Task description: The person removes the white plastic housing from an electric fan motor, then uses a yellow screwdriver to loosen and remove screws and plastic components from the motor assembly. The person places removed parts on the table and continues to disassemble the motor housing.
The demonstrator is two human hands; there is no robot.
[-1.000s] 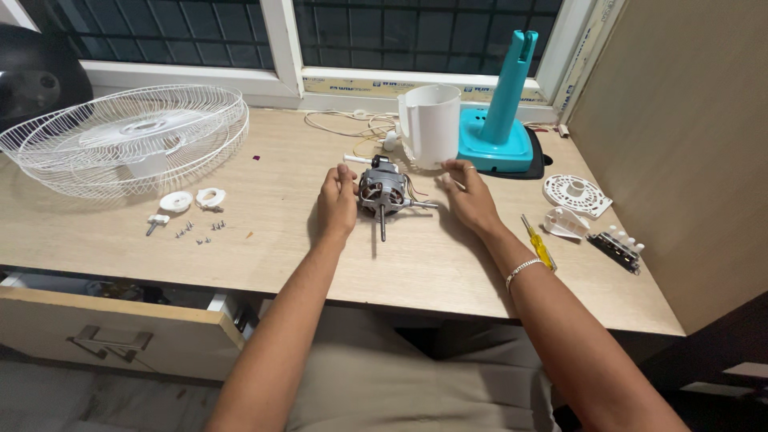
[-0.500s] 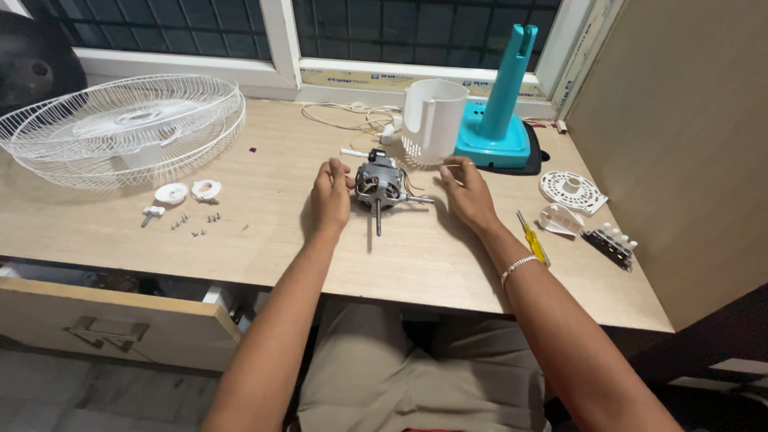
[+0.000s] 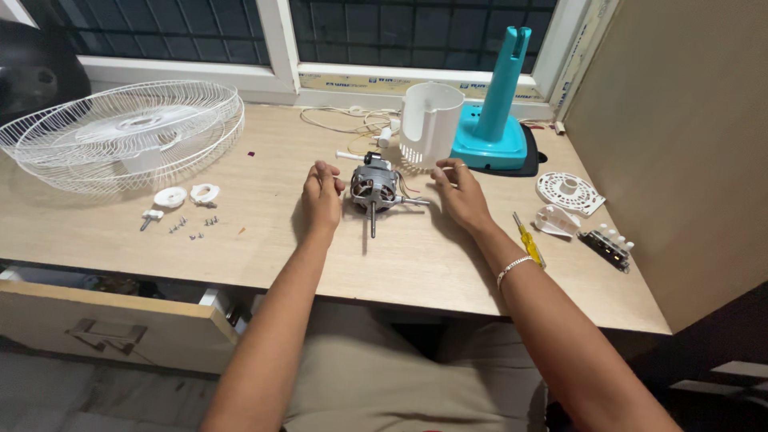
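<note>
A grey fan motor [image 3: 374,186] lies on the wooden table [image 3: 416,264], its steel shaft pointing toward me. My left hand [image 3: 322,198] rests on the table just left of the motor, fingers curled in and holding nothing; I cannot tell whether it touches the motor. My right hand [image 3: 459,194] rests to the motor's right, fingers curled, its fingertips close to the base of a white plastic motor housing [image 3: 430,122]. Thin wires run from the motor toward that housing.
A teal fan stand [image 3: 498,120] rises behind the housing. A white wire fan guard [image 3: 128,132] lies far left, with two white nuts [image 3: 186,194] and several screws [image 3: 192,227] near it. At right lie a yellow screwdriver [image 3: 530,240], a white round plate [image 3: 569,190] and a switch block [image 3: 608,244]. A drawer [image 3: 112,320] stands open below.
Both hands have shifted slightly. The right hand has drawn its fingertips back from the white housing's base and curled them. The motor stays in place.
</note>
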